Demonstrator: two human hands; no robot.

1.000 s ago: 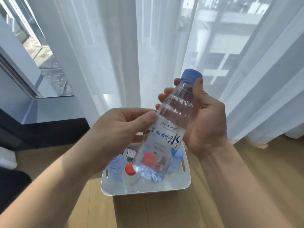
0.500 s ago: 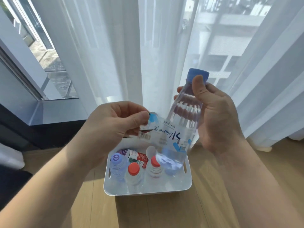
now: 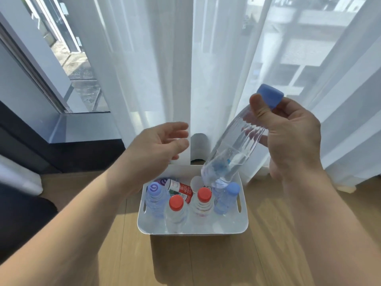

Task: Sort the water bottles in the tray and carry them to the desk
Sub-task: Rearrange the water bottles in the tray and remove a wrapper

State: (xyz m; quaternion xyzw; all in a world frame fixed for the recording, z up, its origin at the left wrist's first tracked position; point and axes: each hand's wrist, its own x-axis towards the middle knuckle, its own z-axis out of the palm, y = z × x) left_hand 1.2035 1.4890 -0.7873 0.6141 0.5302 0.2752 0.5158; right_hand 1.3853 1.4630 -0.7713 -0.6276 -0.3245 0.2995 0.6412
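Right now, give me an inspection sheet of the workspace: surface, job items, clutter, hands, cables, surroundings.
Surface: wooden floor, sunlit.
Job's things: white tray on the floor, holding upright bottles, two with red caps, and a labelled bottle lying down; blue-capped bottle held tilted above it.
Clutter: nothing seen.
Grippers: right hand grips the blue-capped bottle near its neck; left hand open, empty.
Cables: nothing seen.
Surroundings: sheer white curtains, window; desk not in view.
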